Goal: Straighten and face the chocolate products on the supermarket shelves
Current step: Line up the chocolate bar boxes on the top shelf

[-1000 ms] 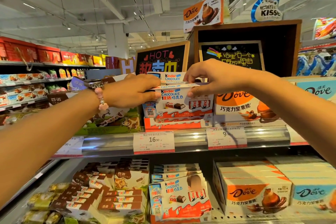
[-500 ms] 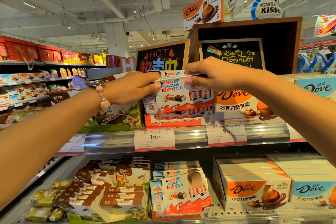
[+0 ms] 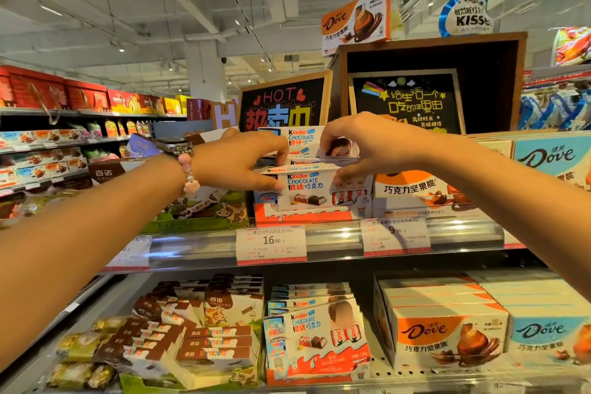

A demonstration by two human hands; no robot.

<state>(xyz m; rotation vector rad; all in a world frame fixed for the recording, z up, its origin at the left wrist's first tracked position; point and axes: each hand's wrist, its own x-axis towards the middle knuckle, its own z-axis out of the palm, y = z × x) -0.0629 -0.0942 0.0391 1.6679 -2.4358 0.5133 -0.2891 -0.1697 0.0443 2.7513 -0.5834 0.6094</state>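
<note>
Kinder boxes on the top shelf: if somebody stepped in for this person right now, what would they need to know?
Left hand: fingers pinch the left end of the Kinder boxes.
Right hand: fingers grip the right end of the same stack.
Stack sits on the upper shelf, beside the orange Dove box.
Done: front box faces out, label readable.
Left: square the boxes behind it, then tidy the lower-shelf Kinder boxes, which lean.

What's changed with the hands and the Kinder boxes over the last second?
The front Kinder box, tilted a second ago, now stands upright in the Kinder tray. The left hand and right hand have shifted to pinch the boxes stacked behind it. The Dove boxes and price tags look unchanged.
</note>
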